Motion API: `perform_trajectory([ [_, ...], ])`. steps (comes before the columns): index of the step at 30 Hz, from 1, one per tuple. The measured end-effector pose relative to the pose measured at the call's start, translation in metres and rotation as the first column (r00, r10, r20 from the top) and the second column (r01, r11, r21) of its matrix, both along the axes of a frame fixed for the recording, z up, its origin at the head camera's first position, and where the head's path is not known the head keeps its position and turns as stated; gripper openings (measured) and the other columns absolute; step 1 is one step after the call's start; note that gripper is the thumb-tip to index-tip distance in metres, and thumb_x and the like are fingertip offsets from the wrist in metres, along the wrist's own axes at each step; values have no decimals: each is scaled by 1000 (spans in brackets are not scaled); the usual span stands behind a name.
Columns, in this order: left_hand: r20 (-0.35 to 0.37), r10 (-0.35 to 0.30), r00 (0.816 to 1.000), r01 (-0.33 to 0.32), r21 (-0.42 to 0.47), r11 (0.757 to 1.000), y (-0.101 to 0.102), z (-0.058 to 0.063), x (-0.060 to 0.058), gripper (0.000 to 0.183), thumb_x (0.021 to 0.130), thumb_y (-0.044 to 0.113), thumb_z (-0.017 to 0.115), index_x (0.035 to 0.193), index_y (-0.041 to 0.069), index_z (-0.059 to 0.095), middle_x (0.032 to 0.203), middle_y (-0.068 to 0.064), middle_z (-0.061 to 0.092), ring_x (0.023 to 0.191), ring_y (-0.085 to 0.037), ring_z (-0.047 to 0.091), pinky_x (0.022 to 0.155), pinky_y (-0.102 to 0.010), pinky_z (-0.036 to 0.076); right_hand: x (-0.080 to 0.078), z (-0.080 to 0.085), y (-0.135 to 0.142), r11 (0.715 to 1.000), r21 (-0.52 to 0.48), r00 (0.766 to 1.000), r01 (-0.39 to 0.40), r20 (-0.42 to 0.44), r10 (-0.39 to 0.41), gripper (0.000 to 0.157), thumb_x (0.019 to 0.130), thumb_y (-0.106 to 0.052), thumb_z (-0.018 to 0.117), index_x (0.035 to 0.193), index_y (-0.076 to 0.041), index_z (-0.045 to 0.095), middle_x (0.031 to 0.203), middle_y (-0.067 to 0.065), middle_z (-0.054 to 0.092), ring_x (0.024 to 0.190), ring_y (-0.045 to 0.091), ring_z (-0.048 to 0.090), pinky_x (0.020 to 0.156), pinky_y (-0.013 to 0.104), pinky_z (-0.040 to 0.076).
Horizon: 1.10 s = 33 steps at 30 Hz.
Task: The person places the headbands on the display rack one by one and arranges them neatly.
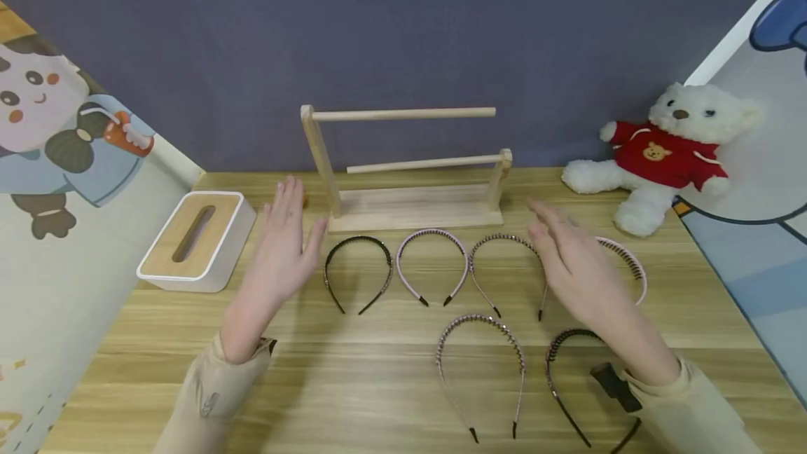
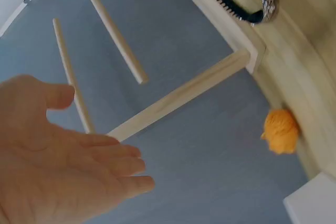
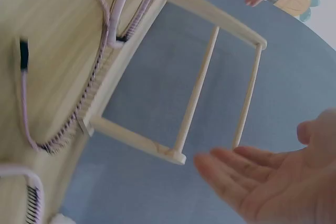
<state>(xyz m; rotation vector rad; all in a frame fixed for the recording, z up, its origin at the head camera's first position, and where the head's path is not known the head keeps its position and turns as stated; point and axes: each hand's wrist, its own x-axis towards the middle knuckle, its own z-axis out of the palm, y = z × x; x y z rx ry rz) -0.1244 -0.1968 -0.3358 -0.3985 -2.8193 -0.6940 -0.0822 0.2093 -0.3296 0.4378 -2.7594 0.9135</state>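
My left hand is held over the table left of a wooden rack, fingers straight, holding nothing. My right hand, also without anything in it, has its fingers extended and overlaps a pink headband. The rack has a base, a tall left post, a short right post and one dowel from each. Before it lie a black headband, a light-pink headband and a mauve headband. Nearer the front are another mauve headband and a dark headband, partly hidden by the right wrist.
A white tissue box with a wooden lid stands at the left. At the back right sits a white teddy bear in a red top. An orange fuzzy ball lies near the rack's left end. A dark wall rises behind.
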Motion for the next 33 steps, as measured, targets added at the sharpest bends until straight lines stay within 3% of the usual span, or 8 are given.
perform_trajectory([
  [4,70,4,998,-17,181,983,-3,-8,-17,67,116,20,44,164,-15,13,171,-34,13,159,-48,10,128,-57,10,8,-3,3,996,-88,995,-34,89,42,48,120,-28,35,149,4,57,148,26,58,135,48,54,107,68,41],
  [7,137,-10,990,-34,311,950,-6,-18,-34,63,116,16,42,164,-14,15,168,-36,21,155,-51,24,125,-58,22,15,-10,6,994,-88,983,-60,171,74,42,119,-25,41,142,2,63,137,22,65,124,42,63,100,62,50],
  [11,216,-54,975,-55,468,882,-8,-32,-53,59,117,13,40,165,-13,16,167,-35,27,151,-50,34,121,-56,33,25,-28,6,988,-50,957,-144,247,152,27,112,-17,60,130,1,70,124,13,73,106,28,72,86,48,60],
  [14,266,-89,960,-74,546,835,-7,-40,-62,59,118,12,37,166,-12,13,169,-32,23,155,-45,29,124,-52,28,31,-43,4,976,-14,941,-217,261,213,21,104,-8,71,123,1,72,117,9,75,97,22,73,80,39,61],
  [19,307,-156,939,-86,647,758,-6,-48,-72,58,118,10,35,167,-9,10,171,-31,20,158,-41,23,125,-51,25,36,-60,3,958,40,934,-283,241,266,22,95,0,79,117,2,73,110,7,74,88,16,71,75,33,60],
  [23,307,-191,932,-84,696,713,-8,-52,-76,58,116,6,34,167,-9,10,169,-33,22,156,-43,27,124,-53,27,36,-65,1,948,37,918,-317,264,296,23,93,-1,81,114,1,73,106,4,72,84,10,69,71,30,59],
  [29,300,-229,926,-73,737,672,-6,-59,-83,58,116,5,33,167,-9,10,168,-35,24,153,-47,32,121,-56,32,34,-70,0,942,46,900,-334,311,304,23,91,-7,85,111,-3,73,100,-3,70,81,6,66,71,29,58],
  [33,313,-233,921,-84,741,666,-5,-64,-86,56,116,4,32,166,-11,13,167,-36,26,153,-47,32,121,-55,32,33,-73,-1,944,43,894,-328,337,295,21,91,-7,85,109,-5,74,96,-6,69,79,3,64,69,28,57],
])
